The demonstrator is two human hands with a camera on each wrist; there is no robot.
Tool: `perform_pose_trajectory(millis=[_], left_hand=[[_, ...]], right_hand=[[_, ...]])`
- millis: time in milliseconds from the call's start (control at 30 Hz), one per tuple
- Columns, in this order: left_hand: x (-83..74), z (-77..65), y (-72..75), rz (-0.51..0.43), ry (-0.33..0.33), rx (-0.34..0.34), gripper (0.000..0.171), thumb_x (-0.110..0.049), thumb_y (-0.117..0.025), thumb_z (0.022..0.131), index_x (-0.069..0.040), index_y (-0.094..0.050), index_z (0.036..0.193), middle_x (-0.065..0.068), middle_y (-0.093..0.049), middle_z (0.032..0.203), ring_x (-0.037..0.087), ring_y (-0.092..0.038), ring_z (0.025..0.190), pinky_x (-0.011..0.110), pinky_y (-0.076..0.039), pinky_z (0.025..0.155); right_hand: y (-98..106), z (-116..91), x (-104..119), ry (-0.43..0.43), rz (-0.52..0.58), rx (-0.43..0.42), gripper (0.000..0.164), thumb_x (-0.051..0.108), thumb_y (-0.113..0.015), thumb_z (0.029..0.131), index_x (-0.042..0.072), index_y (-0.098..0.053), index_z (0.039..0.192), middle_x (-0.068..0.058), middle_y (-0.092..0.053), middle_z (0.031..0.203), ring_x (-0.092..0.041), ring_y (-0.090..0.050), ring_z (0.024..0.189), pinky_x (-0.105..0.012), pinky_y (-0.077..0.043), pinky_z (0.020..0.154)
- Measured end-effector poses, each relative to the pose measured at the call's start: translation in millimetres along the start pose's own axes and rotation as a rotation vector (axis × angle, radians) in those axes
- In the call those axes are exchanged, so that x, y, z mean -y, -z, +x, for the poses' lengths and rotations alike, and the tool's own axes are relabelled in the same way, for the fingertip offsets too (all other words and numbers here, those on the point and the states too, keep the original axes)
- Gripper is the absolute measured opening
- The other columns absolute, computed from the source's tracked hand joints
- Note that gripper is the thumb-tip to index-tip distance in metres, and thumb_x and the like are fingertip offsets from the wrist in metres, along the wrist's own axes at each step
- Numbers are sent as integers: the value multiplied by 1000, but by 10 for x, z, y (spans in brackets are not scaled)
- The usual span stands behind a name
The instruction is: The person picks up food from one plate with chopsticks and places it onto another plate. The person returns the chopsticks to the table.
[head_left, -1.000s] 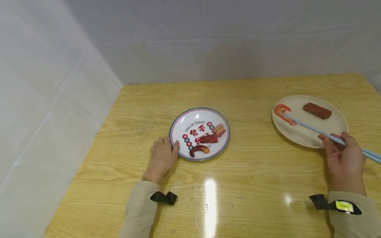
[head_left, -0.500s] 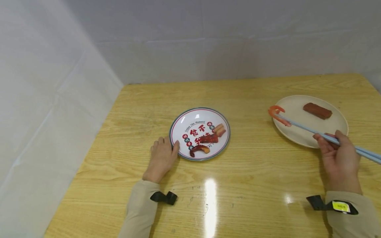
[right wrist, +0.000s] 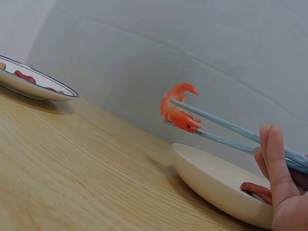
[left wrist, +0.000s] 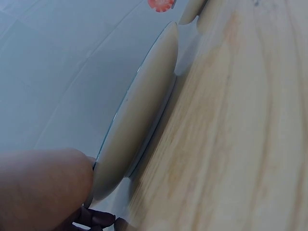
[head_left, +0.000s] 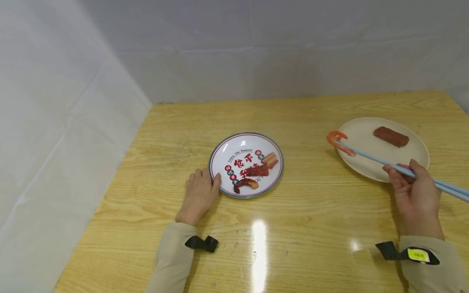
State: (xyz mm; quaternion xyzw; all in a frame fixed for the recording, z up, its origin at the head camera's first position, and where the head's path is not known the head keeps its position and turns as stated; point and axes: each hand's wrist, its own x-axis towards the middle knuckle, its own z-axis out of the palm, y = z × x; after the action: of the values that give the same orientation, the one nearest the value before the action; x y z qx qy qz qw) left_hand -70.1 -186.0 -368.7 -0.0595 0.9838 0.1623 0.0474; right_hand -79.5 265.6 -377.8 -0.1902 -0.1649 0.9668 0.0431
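My right hand (head_left: 417, 197) holds a pair of light blue chopsticks (head_left: 377, 159) near their middle. Between their tips is an orange shrimp (right wrist: 169, 111), raised above the table at the left rim of a cream plate (head_left: 395, 158). A brown rectangular piece of food (head_left: 391, 136) lies on that plate. To the left, my left hand (head_left: 199, 193) pinches the rim of a white plate (head_left: 225, 152) with red lettering, thumb on top and fingers at the outer side. On it lie a dark curled piece (head_left: 244, 185), a red piece (head_left: 258, 171) and a pale pink piece (head_left: 270, 160).
Both plates stand on a light wooden table (head_left: 311, 228), with bare wood between them. A pale cloth wall (head_left: 220, 73) rises behind the table's far edge, and another cloth (head_left: 55, 142) hangs along the left.
My right hand has moved a little to the left with the chopsticks, carrying the shrimp from over the cream plate to its left rim. The left hand and white plate have stayed put.
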Motion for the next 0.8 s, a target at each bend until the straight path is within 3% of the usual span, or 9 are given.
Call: perform_pose_trajectory(millis=[800], left_hand=[[-40, -28, 56, 26, 25, 16, 50, -37, -34, 103, 8, -50, 117, 21, -47, 106, 35, -42, 98, 46, -34, 87]], right_hand=[[-61, -10, -86, -12, -54, 50, 33, 10, -47, 101, -12, -61, 83, -29, -66, 73, -36, -70, 73, -33, -55, 60]])
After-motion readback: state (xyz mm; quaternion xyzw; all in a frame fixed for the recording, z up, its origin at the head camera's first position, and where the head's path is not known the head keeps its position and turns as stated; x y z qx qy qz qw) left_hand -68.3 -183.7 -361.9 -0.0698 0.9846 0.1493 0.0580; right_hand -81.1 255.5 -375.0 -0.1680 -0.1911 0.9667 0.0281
